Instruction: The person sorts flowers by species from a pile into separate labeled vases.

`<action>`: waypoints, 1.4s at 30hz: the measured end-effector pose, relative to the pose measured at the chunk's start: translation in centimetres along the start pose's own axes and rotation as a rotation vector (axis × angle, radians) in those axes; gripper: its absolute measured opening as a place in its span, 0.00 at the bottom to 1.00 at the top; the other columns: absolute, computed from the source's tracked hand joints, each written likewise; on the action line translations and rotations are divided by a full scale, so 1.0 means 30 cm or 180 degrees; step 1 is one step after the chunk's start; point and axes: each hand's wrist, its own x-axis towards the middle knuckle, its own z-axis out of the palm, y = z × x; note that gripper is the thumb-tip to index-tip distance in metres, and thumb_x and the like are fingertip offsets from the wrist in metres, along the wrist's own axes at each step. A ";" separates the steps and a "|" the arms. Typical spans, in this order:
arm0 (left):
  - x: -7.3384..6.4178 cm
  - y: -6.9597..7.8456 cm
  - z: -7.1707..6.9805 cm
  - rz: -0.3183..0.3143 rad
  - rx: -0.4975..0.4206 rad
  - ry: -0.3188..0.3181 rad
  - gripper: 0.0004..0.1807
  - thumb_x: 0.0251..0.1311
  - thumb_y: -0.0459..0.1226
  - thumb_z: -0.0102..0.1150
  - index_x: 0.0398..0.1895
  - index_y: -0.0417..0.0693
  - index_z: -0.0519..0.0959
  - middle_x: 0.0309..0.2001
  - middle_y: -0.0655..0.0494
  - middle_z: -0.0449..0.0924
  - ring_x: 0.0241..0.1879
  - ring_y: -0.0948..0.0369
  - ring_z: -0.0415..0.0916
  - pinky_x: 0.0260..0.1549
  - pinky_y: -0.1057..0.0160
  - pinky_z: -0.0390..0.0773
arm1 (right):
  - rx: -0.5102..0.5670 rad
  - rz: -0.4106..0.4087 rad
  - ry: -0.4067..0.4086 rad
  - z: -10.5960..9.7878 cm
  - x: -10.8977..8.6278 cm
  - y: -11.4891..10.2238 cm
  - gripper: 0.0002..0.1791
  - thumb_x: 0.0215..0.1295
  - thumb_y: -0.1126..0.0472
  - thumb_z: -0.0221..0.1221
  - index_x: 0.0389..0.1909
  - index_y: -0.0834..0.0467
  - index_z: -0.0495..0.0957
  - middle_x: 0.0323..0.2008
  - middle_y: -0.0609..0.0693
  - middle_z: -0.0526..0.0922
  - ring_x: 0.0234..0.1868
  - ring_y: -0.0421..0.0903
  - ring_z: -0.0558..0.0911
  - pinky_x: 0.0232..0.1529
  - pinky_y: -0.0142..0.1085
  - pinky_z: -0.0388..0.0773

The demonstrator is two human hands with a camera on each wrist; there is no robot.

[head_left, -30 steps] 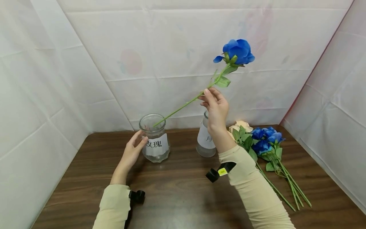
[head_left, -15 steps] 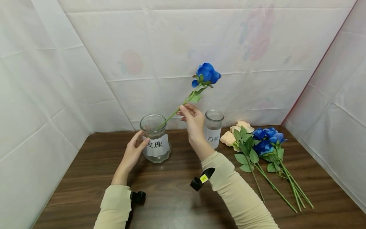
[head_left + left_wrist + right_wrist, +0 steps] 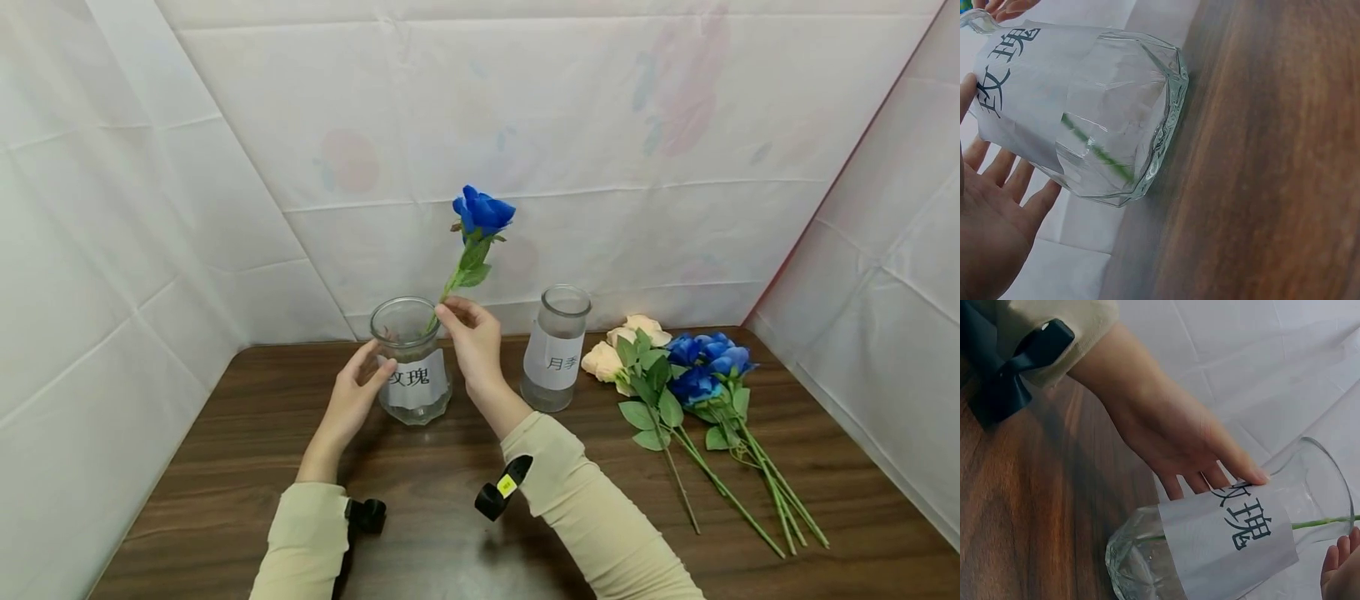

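The glass jar (image 3: 417,412) stands upright on the left part of the table (image 3: 247,442), its mouth open and its faceted base resting on the surface. A white label (image 3: 420,378) with black characters wraps the near side. The left hand (image 3: 348,398) holds the jar from the left, thumb at the label. The blue flower (image 3: 482,213) is tilted, bloom above and to the right of the rim. Green leaves (image 3: 474,268) sit below the bloom. The right hand (image 3: 476,343) pinches the stem (image 3: 1099,150) beside the rim; its lower end is inside the jar, near the base.
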 end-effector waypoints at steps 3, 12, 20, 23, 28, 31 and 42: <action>0.002 0.000 0.002 0.0003 -0.0010 -0.0008 0.32 0.73 0.39 0.53 0.75 0.39 0.58 0.72 0.37 0.59 0.73 0.44 0.54 0.71 0.48 0.56 | 0.0002 0.0002 -0.0034 -0.014 -0.006 0.002 0.13 0.64 0.64 0.66 0.48 0.66 0.83 0.39 0.50 0.83 0.36 0.38 0.78 0.44 0.38 0.81; 0.000 -0.003 0.009 -0.0038 0.0009 -0.0008 0.32 0.73 0.40 0.53 0.75 0.39 0.58 0.72 0.38 0.59 0.72 0.45 0.55 0.70 0.49 0.57 | -0.0166 -0.0044 -0.0160 -0.154 -0.059 0.042 0.16 0.65 0.65 0.65 0.51 0.68 0.81 0.48 0.59 0.84 0.39 0.39 0.82 0.45 0.43 0.82; 0.003 0.006 0.011 0.0002 0.0073 -0.0042 0.32 0.74 0.41 0.52 0.75 0.39 0.57 0.72 0.38 0.58 0.72 0.44 0.54 0.70 0.48 0.56 | -0.0244 -0.0058 -0.0228 -0.345 -0.122 0.015 0.15 0.68 0.63 0.63 0.50 0.68 0.80 0.39 0.53 0.87 0.38 0.45 0.83 0.43 0.38 0.82; 0.007 0.006 0.009 -0.0004 0.0067 -0.0018 0.33 0.74 0.41 0.52 0.75 0.38 0.57 0.72 0.38 0.58 0.72 0.44 0.55 0.70 0.48 0.57 | -0.0309 -0.0094 -0.0190 -0.414 -0.144 -0.021 0.14 0.69 0.64 0.61 0.51 0.69 0.80 0.37 0.49 0.88 0.37 0.43 0.83 0.43 0.37 0.82; 0.009 0.004 0.007 0.0002 0.0042 0.0018 0.32 0.73 0.40 0.52 0.75 0.38 0.57 0.73 0.40 0.59 0.72 0.45 0.56 0.70 0.48 0.57 | -0.0616 -0.0116 -0.0204 -0.539 -0.185 -0.069 0.15 0.69 0.65 0.60 0.52 0.71 0.78 0.37 0.44 0.87 0.39 0.44 0.84 0.43 0.37 0.82; 0.006 0.005 0.006 0.0005 0.0011 0.0030 0.31 0.74 0.38 0.52 0.75 0.37 0.57 0.72 0.39 0.59 0.72 0.45 0.56 0.70 0.49 0.57 | -0.0862 -0.0090 -0.0212 -0.618 -0.208 -0.087 0.17 0.70 0.63 0.60 0.54 0.70 0.78 0.38 0.46 0.88 0.40 0.46 0.85 0.42 0.35 0.83; 0.005 0.005 0.004 -0.0046 -0.0027 0.0016 0.32 0.74 0.37 0.51 0.76 0.37 0.55 0.73 0.40 0.58 0.72 0.45 0.55 0.71 0.50 0.56 | -0.1459 -0.0021 -0.0044 -0.907 -0.243 -0.129 0.16 0.73 0.56 0.58 0.54 0.60 0.80 0.39 0.37 0.86 0.38 0.37 0.84 0.39 0.29 0.81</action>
